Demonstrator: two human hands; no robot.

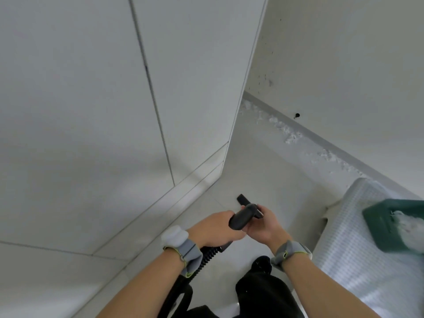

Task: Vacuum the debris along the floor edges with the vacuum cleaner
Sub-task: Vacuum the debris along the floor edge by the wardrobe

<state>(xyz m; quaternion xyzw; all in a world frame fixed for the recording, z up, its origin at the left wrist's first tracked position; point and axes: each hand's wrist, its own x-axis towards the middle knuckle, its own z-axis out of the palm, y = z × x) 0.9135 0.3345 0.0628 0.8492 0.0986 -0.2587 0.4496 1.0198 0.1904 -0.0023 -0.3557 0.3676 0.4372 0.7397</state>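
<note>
Smooth floor (pixel 263 175), fluffy debris (pixel 292 136), L hand (pixel 215 228), R hand (pixel 266 226) on prob. vac (pixel 243 216)

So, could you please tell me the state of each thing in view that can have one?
left hand, grips the vacuum wand
right hand, holds the vacuum wand too
vacuum wand, in both hands, nozzle short of the debris
debris, lying along the baseboard, not yet vacuumed
cabinet door, closed
green basket, holds white material

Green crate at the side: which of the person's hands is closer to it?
Right. The right hand, on the vacuum handle, lies between the green crate and the left hand, which grips the handle's far side from the crate.
</note>
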